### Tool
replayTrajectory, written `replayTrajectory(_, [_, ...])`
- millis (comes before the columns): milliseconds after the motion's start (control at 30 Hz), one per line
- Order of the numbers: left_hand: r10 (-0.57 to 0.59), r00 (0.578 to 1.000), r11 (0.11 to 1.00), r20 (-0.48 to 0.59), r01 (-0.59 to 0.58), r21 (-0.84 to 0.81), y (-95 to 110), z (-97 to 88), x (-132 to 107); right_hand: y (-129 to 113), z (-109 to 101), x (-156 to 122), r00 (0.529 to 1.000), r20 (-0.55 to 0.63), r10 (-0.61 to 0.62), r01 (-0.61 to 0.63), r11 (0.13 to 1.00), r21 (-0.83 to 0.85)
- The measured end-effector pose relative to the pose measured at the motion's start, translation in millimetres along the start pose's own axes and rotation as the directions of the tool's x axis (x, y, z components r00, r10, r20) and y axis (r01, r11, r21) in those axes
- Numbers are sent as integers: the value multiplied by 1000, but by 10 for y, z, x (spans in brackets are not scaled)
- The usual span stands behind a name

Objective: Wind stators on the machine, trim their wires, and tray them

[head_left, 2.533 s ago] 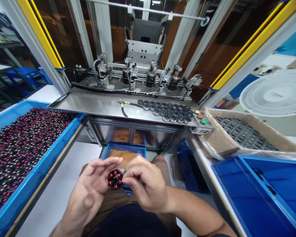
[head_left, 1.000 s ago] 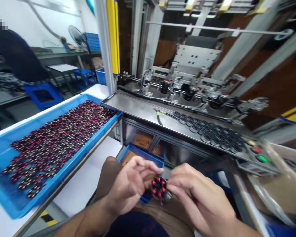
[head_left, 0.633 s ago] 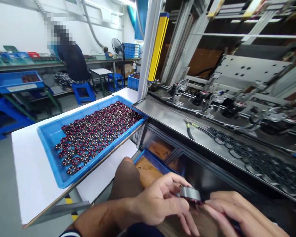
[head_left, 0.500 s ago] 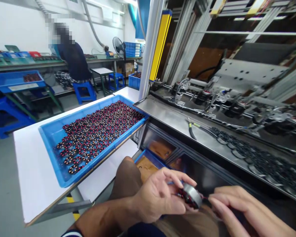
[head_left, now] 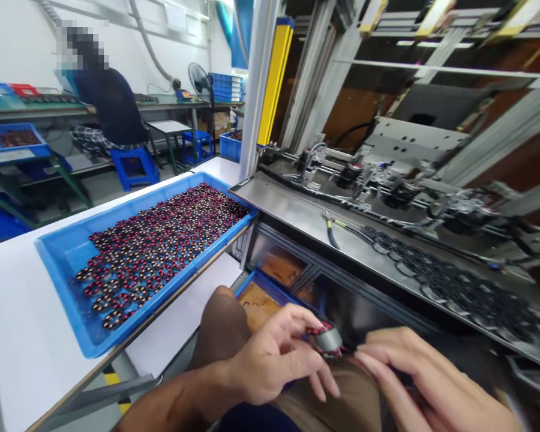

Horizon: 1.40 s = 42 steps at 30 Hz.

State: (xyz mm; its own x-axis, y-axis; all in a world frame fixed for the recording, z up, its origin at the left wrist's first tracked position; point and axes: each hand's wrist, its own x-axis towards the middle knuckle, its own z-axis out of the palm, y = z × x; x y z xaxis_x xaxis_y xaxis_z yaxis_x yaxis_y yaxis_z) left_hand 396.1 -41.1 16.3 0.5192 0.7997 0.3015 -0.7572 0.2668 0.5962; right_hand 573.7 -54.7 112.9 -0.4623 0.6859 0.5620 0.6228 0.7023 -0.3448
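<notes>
A small motor stator (head_left: 327, 341) with a smooth silver ring and red-and-black windings is in front of me, above my lap. My left hand (head_left: 283, 360) is at its left side, index finger against the upper edge and thumb close below; its lower fingers stretch out loosely beneath. Thin dark-red wires (head_left: 347, 350) run from the stator's right side. My right hand (head_left: 405, 372) pinches their end between thumb and fingertips. Motion blurs the exact contact. Left of my hands, a blue tray (head_left: 60, 300) holds many similar wound stators (head_left: 153, 252).
A metal ledge (head_left: 283, 204) carries cutting pliers (head_left: 330, 231) and a heap of black rings (head_left: 436, 270). Behind it stands a machine with fixtures (head_left: 396, 186) and a yellow post (head_left: 276, 81). A blue bin (head_left: 270, 288) is below. Another person (head_left: 110, 105) sits at a far bench.
The stator has turned so its red windings face upward, and it has moved slightly left and up. My left fingers have loosened around it. The view has shifted right.
</notes>
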Motion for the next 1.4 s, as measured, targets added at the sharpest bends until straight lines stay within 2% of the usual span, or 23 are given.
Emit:
replayTrajectory(100, [152, 983, 988, -99, -152, 5, 91, 72, -21, -72, 17, 68, 995, -52, 87, -86, 996, 31])
replayTrajectory(167, [152, 979, 986, -133, -159, -43, 134, 83, -15, -93, 33, 98, 992, -59, 116, -108, 986, 127])
replayTrajectory(233, [50, 987, 995, -152, -62, -80, 150, 69, -4, -85, 51, 110, 995, -48, 84, -71, 973, 220])
replayTrajectory(267, [-46, 990, 995, -135, 34, -91, 148, 56, -4, -73, 59, 110, 998, -38, 54, -42, 966, 255])
replayTrajectory(300, [-158, 983, 985, -91, 150, -90, 142, 42, -11, -57, 67, 107, 999, -30, 22, -13, 959, 281])
replayTrajectory(367, [-340, 940, 939, 16, 340, -46, 125, 14, -45, -19, 82, 88, 999, -22, -26, 31, 950, 311])
replayTrajectory(433, [-381, 924, 924, 35, 380, 47, 110, -13, -91, 14, 100, 58, 998, -42, -44, 55, 949, 309])
replayTrajectory(500, [-296, 952, 939, -78, 304, 160, 98, -40, -124, 37, 122, 19, 996, -91, -16, 41, 959, 279])
replayTrajectory(567, [-165, 969, 940, -185, 212, 267, 82, -63, -131, 47, 149, -21, 989, -134, 62, -28, 970, 242])
replayTrajectory(600, [-97, 974, 937, -206, 159, 312, 73, -72, -127, 49, 165, -40, 983, -149, 108, -72, 971, 228])
replayTrajectory(733, [105, 982, 906, -157, -29, 422, 32, -89, -96, 46, 225, -94, 959, -181, 217, -169, 954, 247])
replayTrajectory(867, [203, 953, 852, -224, -59, 521, 11, -85, -93, 7, 273, -114, 937, -226, 266, -176, 920, 351])
replayTrajectory(933, [267, 937, 799, -226, -84, 596, 10, -85, -90, -44, 293, -125, 906, -247, 343, -218, 879, 423])
replayTrajectory(1000, [299, 930, 769, -213, -102, 631, 18, -91, -77, -108, 320, -147, 848, -202, 491, -317, 773, 550])
replayTrajectory(1033, [290, 933, 775, -211, -100, 624, 24, -97, -67, -140, 339, -161, 809, -124, 574, -377, 669, 641])
replayTrajectory(1100, [235, 949, 815, -211, -75, 574, 39, -111, -47, -191, 393, -194, 726, 115, 678, -474, 371, 799])
replayTrajectory(1167, [197, 960, 847, -201, -64, 528, 52, -126, -28, -213, 463, -226, 671, 332, 663, -509, 86, 857])
replayTrajectory(1200, [197, 961, 853, -195, -70, 517, 59, -133, -21, -212, 501, -241, 657, 395, 642, -510, -7, 860])
replayTrajectory(1233, [201, 960, 856, -193, -77, 511, 65, -139, -16, -203, 539, -256, 649, 430, 627, -507, -66, 860])
replayTrajectory(1300, [208, 959, 856, -194, -82, 511, 81, -144, -10, -169, 609, -287, 653, 461, 601, -491, -128, 862])
replayTrajectory(1400, [190, 965, 832, -183, -60, 551, 105, -137, -14, -102, 697, -341, 699, 479, 530, -429, -225, 875])
